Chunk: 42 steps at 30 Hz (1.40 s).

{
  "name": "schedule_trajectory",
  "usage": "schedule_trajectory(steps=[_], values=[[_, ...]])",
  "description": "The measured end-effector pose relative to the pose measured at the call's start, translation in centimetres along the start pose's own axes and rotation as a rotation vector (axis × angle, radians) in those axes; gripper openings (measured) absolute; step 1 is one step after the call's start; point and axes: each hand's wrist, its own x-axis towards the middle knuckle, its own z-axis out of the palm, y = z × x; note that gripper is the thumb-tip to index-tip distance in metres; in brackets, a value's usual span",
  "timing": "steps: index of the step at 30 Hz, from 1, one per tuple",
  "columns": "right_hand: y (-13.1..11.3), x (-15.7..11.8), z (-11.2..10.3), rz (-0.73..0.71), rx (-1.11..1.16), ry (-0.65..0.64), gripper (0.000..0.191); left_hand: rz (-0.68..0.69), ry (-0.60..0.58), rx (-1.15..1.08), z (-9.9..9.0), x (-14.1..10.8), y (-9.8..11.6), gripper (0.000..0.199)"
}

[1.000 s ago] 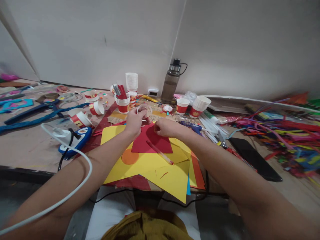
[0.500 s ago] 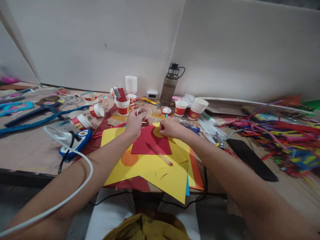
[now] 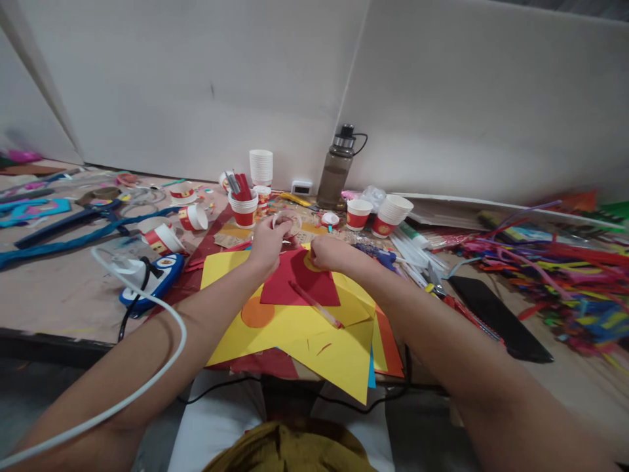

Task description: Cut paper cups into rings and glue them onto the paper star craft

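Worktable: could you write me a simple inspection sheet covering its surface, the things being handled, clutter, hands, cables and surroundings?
Surface: brownish tabletop; yellow sheets lie before the person.
Things being handled: clear ring, perhaps tape; red sheet with a pen lying across its near edge.
Clutter: paper cups, some tipped over; heaped coloured strips at right.
Left hand: grip closed on the clear ring.
Right hand: fingers curled at the red sheet's far right corner; anything in the grip is hidden.
Cables: white cable crosses the left forearm in view; black cord loops below the table's front edge.
Surroundings: pale wall behind; bottle near it.
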Motion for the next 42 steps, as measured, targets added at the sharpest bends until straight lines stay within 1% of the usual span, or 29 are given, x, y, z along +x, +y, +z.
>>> schedule_trajectory(steps=[4,7,10,11,12,13,14,15,16,17,19,20,22,23,25,27,28,29,30,31,32,33,34,36,38,40,42], values=[[-0.3,0.1,0.5,0.014,0.047,0.016,0.027,0.001,0.001,0.001,0.0,0.0,0.0,0.02],[0.4,-0.5,0.2,0.012,0.111,0.051,0.023,0.01,-0.001,0.001,0.0,0.0,0.0,0.02],[2.0,-3.1,-1.2,-0.027,0.201,0.077,0.021,0.019,-0.015,-0.009,-0.1,0.2,0.0,0.021],[2.5,-4.5,-1.9,-0.056,0.241,0.068,0.021,0.023,-0.017,-0.015,-0.2,0.2,-0.1,0.022],[3.0,-5.9,-2.5,-0.124,0.31,0.039,0.02,0.025,-0.019,-0.021,-0.3,0.3,-0.1,0.022],[3.2,-7.5,-3.1,-0.256,0.492,-0.043,0.019,0.025,-0.021,-0.025,-0.3,0.4,-0.2,0.023],[3.3,-8.9,-3.6,-0.387,0.662,-0.193,0.021,0.023,-0.025,-0.028,-0.4,0.5,-0.2,0.023],[3.1,-10.3,-3.9,-0.508,0.773,-0.378,0.025,0.016,-0.03,-0.027,-0.5,0.6,-0.3,0.023],[2.6,-11.3,-4.0,-0.591,0.842,-0.503,0.029,0.007,-0.037,-0.021,-0.5,0.6,-0.4,0.023],[1.9,-12.1,-4.0,-0.645,0.872,-0.524,0.028,-0.005,-0.043,-0.011,-0.6,0.6,-0.5,0.023],[0.3,-12.6,-3.5,-0.687,0.85,-0.328,0.025,-0.026,-0.051,0.028,-0.6,0.6,-0.6,0.023],[-0.4,-12.4,-3.1,-0.683,0.839,-0.221,0.023,-0.035,-0.062,0.051,-0.6,0.5,-0.7,0.024],[-1.4,-11.4,-2.1,-0.692,0.881,-0.064,0.016,-0.026,-0.101,0.094,-0.4,0.3,-0.7,0.024],[-1.6,-10.7,-1.6,-0.672,0.921,0.014,0.012,-0.027,-0.138,0.118,-0.3,0.2,-0.6,0.024],[-1.2,-9.3,-0.4,-0.549,1.037,0.253,0.009,-0.005,-0.166,0.136,-0.1,-0.1,-0.5,0.023],[-0.1,-8.0,0.9,-0.358,1.1,0.493,0.01,-0.022,-0.194,0.172,0.1,-0.4,-0.4,0.023],[0.5,-7.4,1.6,-0.285,1.08,0.587,0.016,-0.038,-0.218,0.199,0.2,-0.6,-0.3,0.022],[1.0,-7.1,2.2,-0.237,1.041,0.653,0.036,-0.058,-0.249,0.23,0.3,-0.8,-0.3,0.022],[1.4,-6.8,2.7,-0.217,1.001,0.681,0.055,-0.078,-0.286,0.262,0.4,-1.0,-0.3,0.021],[1.7,-6.6,3.2,-0.217,0.976,0.68,0.07,-0.097,-0.325,0.293,0.5,-1.2,-0.4,0.021],[1.8,-6.5,3.5,-0.224,0.961,0.665,0.081,-0.13,-0.362,0.323,0.5,-1.4,-0.4,0.021],[1.9,-6.4,3.7,-0.237,0.947,0.655,0.086,-0.166,-0.398,0.352,0.6,-1.5,-0.5,0.021],[1.9,-6.4,3.8,-0.252,0.931,0.652,0.087,-0.198,-0.426,0.372,0.6,-1.7,-0.5,0.022],[2.0,-6.2,3.8,-0.283,0.89,0.676,0.078,-0.234,-0.457,0.366,0.7,-1.9,-0.6,0.024],[2.1,-6.0,3.7,-0.31,0.837,0.699,0.061,-0.261,-0.518,0.315,0.7,-2.0,-0.6,0.027],[2.3,-5.9,3.5,-0.321,0.833,0.703,0.049,-0.318,-0.537,0.222,0.6,-1.9,-0.5,0.029],[2.5,-5.9,3.4,-0.331,0.88,0.684,0.042,-0.395,-0.545,0.094,0.5,-1.7,-0.3,0.033]])
